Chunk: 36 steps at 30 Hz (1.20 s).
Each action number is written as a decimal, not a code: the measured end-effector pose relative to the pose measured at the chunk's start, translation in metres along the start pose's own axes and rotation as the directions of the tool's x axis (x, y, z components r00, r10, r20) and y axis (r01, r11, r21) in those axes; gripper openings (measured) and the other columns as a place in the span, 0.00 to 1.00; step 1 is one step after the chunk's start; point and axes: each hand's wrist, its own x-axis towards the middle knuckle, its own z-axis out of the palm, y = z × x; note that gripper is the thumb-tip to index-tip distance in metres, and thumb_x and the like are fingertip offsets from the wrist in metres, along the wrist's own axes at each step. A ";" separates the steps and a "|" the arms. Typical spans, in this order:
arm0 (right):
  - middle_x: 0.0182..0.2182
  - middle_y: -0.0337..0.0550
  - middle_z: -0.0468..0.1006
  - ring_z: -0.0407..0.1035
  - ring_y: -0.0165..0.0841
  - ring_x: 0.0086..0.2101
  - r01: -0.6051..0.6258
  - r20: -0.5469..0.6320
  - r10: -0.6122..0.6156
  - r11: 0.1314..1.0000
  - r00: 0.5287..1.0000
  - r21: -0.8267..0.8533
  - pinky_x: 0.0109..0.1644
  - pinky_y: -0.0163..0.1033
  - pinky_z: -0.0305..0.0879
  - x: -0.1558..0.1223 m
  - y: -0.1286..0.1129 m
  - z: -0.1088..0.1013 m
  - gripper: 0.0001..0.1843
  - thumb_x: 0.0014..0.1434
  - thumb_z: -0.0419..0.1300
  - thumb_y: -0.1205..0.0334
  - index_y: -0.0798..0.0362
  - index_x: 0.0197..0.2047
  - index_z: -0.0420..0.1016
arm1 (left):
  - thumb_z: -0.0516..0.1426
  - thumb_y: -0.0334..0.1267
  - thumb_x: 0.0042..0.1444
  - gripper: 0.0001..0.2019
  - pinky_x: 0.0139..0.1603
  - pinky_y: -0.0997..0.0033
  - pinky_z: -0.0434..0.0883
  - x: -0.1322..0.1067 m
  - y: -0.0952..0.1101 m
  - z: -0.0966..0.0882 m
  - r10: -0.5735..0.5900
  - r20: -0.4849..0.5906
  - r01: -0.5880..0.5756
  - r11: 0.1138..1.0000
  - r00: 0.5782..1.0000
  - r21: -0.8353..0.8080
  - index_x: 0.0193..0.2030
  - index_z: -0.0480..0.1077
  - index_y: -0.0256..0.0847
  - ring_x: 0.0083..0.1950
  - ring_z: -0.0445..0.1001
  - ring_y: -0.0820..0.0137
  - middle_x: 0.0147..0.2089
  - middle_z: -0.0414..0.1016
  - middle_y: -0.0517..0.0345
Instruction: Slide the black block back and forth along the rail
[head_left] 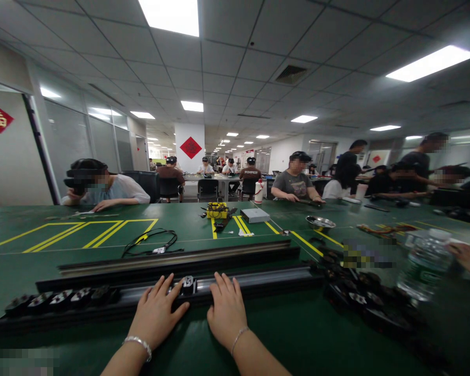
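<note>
Black rail [274, 278]: is lying lengthwise across the green desk [274, 334], directly before the person; its long axis is running left to right, the left end pointing nearer, the right end farther away.
Socket module [188, 284]: is sitting in the rail's channel between the hands, pale face showing.
Left hand [156, 310]: is resting on the rail, fingers apart, index fingertip just beside the module; contact cannot be told.
Right hand [227, 308]: is lying on the rail, fingers slightly spread.
Module row [62, 298]: is occupying the rail's left part.
Second rail [121, 269]: is lying behind, roughly parallel.
Black parts [360, 295]: are lying heaped beyond the right end.
</note>
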 end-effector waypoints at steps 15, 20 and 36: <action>0.59 0.40 0.56 0.46 0.36 0.59 0.007 -0.006 -0.007 0.999 1.000 0.042 0.62 0.46 0.31 -0.001 0.001 0.000 0.24 0.50 0.53 0.61 0.45 0.52 0.64 | 0.47 0.55 0.49 0.29 0.62 0.52 0.45 0.000 0.001 0.005 0.016 -0.028 -0.016 1.000 0.999 0.012 0.57 0.58 0.50 0.65 0.47 0.58 0.65 0.52 0.54; 0.59 0.40 0.56 0.46 0.36 0.59 0.006 -0.003 -0.006 0.999 1.000 0.040 0.62 0.46 0.31 0.000 0.001 0.000 0.24 0.50 0.53 0.61 0.44 0.53 0.63 | 0.48 0.55 0.49 0.28 0.61 0.50 0.46 0.000 0.004 0.005 0.002 -0.034 -0.001 1.000 0.999 0.029 0.58 0.57 0.53 0.65 0.47 0.56 0.65 0.52 0.53; 0.60 0.39 0.55 0.46 0.37 0.59 0.018 0.022 -0.019 1.000 1.000 0.008 0.61 0.46 0.32 0.000 0.003 -0.002 0.26 0.51 0.53 0.61 0.42 0.55 0.61 | 0.48 0.51 0.50 0.27 0.61 0.48 0.44 -0.004 0.012 0.002 -0.006 -0.063 0.009 0.999 0.998 0.045 0.58 0.55 0.53 0.65 0.47 0.58 0.65 0.52 0.56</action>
